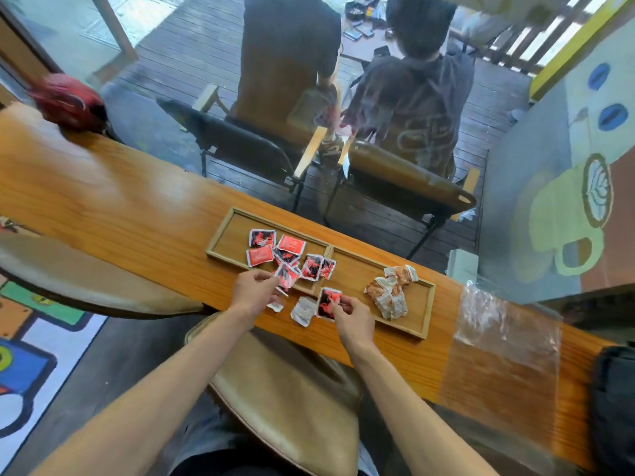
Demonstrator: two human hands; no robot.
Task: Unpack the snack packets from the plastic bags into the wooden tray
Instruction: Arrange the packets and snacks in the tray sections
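Note:
A two-compartment wooden tray lies on the wooden counter. Several red-and-black snack packets lie in its left compartment, and a pile of orange-and-white packets in the right one. My left hand pinches a red packet at the tray's near rim. With my right hand I hold another red-and-black packet over the counter just in front of the tray. A packet lying white side up rests on the counter between my hands. An empty clear plastic bag lies flat to the right of the tray.
A black bag sits at the counter's right end and a red helmet-like object at its far left. A tan chair seat is under me. Behind the glass, two people sit on chairs with their backs to me.

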